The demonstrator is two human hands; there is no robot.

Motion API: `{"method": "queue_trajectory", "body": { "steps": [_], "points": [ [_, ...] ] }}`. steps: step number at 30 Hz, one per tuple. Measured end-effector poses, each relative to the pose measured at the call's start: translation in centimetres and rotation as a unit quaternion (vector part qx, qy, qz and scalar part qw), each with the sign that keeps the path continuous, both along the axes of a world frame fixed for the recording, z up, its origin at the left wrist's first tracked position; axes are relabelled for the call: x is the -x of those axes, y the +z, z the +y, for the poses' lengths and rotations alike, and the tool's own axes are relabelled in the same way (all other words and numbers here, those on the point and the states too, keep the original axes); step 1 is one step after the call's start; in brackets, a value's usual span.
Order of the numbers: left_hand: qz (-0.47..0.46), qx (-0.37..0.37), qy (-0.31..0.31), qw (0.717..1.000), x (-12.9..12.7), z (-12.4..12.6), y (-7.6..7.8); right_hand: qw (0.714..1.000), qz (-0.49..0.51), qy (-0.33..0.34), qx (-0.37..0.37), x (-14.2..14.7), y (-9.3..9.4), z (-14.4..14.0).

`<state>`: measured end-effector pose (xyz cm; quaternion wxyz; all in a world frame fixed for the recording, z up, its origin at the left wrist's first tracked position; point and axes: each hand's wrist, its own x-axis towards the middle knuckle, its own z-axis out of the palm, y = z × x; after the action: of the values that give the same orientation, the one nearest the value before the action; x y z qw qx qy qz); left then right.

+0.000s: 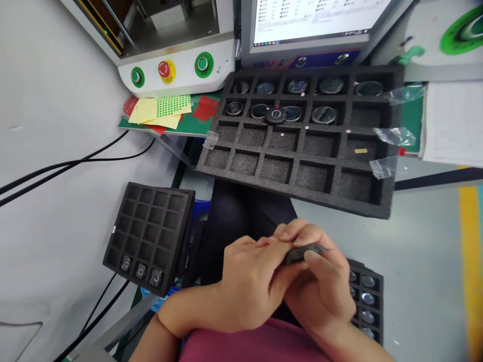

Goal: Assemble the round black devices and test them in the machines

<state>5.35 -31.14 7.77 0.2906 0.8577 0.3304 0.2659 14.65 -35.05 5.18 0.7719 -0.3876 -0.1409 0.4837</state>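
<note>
My left hand (252, 279) and my right hand (324, 271) meet above my lap. Between their fingers is a small dark watch case (300, 254), seen edge-on and partly covered. Both hands are closed on it. Beyond them lies a large black foam tray (275, 188), its two far rows holding several round glass-faced watch parts (324, 115). A dark round watch back (276, 115) with a sensor window rests across a divider between two pockets.
A foam tray (151, 188) at left carries three square dark parts (141, 271). Another tray (379, 317) with shiny round pieces sits low at right. A monitor (317, 25), machine buttons (164, 69), yellow sticker sheets (154, 113) and papers (455, 123) surround the large tray.
</note>
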Motion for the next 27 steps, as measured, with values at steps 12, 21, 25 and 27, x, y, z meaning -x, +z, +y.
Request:
{"method": "queue_trajectory", "body": {
  "steps": [12, 21, 25, 27],
  "points": [
    [-0.006, -0.027, -0.015, 0.999, 0.6, 0.2, 0.2, 0.997, 0.009, 0.032, -0.067, -0.2, -0.1, 0.2],
    [-0.132, 0.625, -0.061, 0.767, 2.4, 1.7, 0.9, 0.974, -0.183, 0.089, -0.098, -2.0, 0.9, -0.9],
    [-0.173, 0.691, -0.087, 0.696, 2.6, 1.9, 0.3, 0.969, -0.207, 0.053, -0.126, -1.6, 1.3, -0.6],
    [-0.181, 0.707, -0.095, 0.677, 2.6, 2.0, 0.3, 0.968, -0.211, 0.053, -0.123, -1.6, 1.3, -0.6]
  ]
}}
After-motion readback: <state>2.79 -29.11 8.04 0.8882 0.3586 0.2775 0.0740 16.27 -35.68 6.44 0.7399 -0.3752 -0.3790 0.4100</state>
